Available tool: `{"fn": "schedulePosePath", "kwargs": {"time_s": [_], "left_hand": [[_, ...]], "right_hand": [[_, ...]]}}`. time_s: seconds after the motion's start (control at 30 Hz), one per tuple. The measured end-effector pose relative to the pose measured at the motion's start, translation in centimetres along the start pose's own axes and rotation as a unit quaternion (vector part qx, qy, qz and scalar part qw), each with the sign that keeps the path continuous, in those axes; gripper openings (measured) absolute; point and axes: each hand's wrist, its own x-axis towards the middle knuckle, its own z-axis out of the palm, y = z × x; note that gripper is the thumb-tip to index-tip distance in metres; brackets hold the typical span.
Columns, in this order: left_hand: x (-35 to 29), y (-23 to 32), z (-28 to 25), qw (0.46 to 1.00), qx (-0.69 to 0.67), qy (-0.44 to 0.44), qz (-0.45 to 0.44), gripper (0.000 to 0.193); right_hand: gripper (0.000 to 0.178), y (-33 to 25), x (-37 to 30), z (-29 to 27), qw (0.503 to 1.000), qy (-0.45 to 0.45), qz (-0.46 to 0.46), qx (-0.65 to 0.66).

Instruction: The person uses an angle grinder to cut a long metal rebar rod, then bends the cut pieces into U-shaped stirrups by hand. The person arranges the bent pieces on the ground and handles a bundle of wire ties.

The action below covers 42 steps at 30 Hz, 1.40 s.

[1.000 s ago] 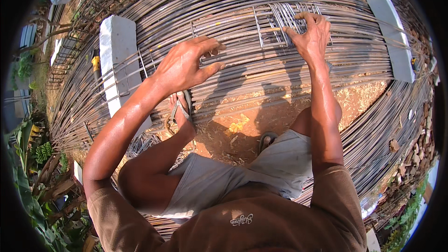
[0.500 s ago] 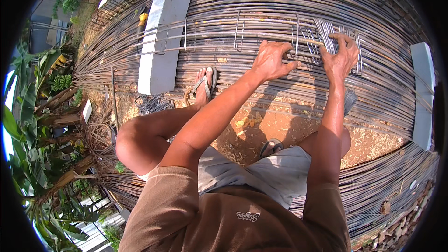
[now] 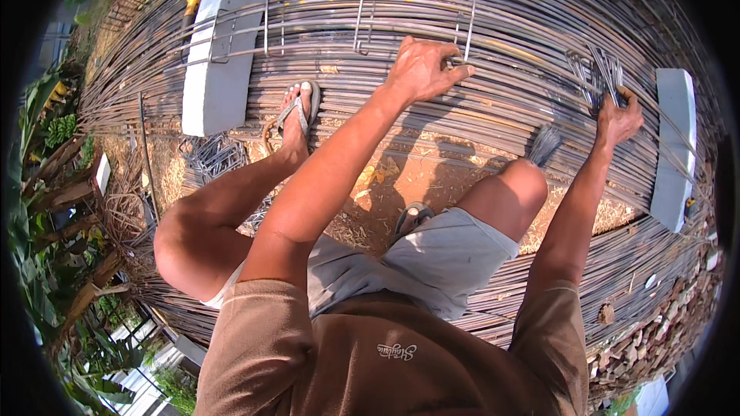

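Note:
Several long steel bars with spaced square wire stirrups form a narrow rebar cage (image 3: 320, 25) in front of me. My left hand (image 3: 420, 71) has its fingers curled over the cage's near bar, beside a single stirrup (image 3: 470, 27). Its fingertips are partly hidden. Out to the right, my right hand (image 3: 620, 117) grips the near side of a bunch of loose stirrups (image 3: 605, 69), which hang around the long bars and lean at differing angles. The cage's left end rests on a pale block (image 3: 220, 69).
Many loose bars (image 3: 493, 119) cover the ground under the cage. Another pale block (image 3: 674, 146) stands at the right. Tie wire (image 3: 546, 145) lies by my knee, stirrups (image 3: 214, 158) by my foot. A yellow-and-black tool (image 3: 193, 6) is at the far left.
My right hand has moved right along the bars, and the bunch of stirrups has slid with it, away from the left hand. The whole view has shifted, and the left hand stays near the single stirrup.

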Motion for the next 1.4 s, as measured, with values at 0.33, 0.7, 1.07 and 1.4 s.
{"fn": "schedulePosePath", "kwargs": {"time_s": [0.33, 0.7, 1.07, 1.4], "left_hand": [[-0.4, -0.5, 0.5, 0.998, 0.036, 0.046, 0.015, 0.064], [-0.8, -0.2, -0.2, 0.998, 0.047, -0.005, -0.045, 0.08], [0.0, 1.0, -0.1, 0.999, 0.017, -0.035, -0.035, 0.089], [-1.9, -1.1, -1.3, 0.987, -0.157, -0.007, 0.008, 0.062]], "right_hand": [[0.08, 2.6, -18.9, -5.9, 0.863, -0.106, 0.351, 0.349], [0.059, -1.3, -33.9, -0.2, 0.931, -0.221, 0.288, 0.033], [0.058, 3.7, -36.0, 1.4, 0.908, -0.229, 0.332, 0.113], [0.062, -0.8, -31.1, -17.0, 0.878, -0.166, 0.404, 0.194]]}}
